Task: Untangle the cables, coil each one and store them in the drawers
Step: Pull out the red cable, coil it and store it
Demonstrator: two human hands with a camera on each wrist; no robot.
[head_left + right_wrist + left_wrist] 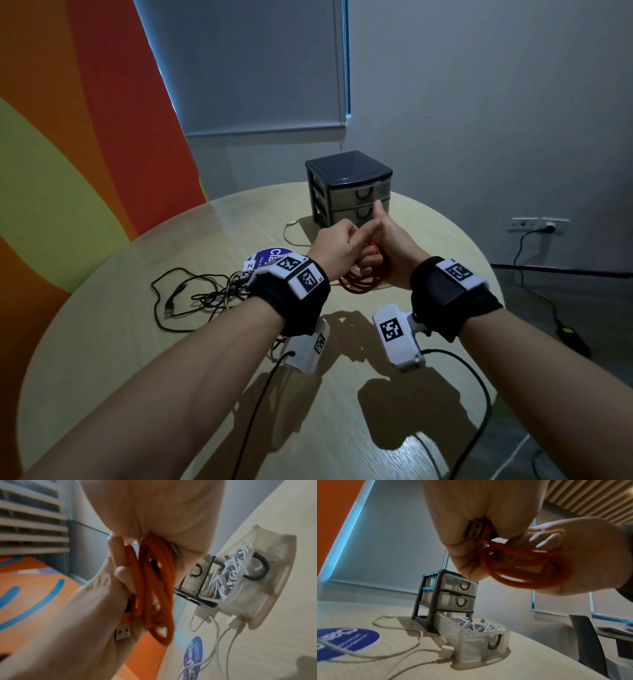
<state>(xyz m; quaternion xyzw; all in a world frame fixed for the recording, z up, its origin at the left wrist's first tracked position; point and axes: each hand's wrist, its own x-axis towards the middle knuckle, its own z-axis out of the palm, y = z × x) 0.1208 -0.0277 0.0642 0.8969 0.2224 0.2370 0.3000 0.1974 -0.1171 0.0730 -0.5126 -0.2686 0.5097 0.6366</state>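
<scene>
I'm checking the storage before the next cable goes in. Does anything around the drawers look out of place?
Yes. The bottom drawer is pulled out with white cables heaped loosely in it, one plug poking above the rim. A white adapter and loose white cable lie on the table against it.

i'm seeing the drawer unit [349, 186] standing at the far side of the table [205, 394], its bottom drawer [471, 641] pulled out with coiled cables [479, 626] lying in it. a tangle of cables [198, 294] is lying to the left (nearer me), a sticker [270, 257] sitting behind it.
</scene>
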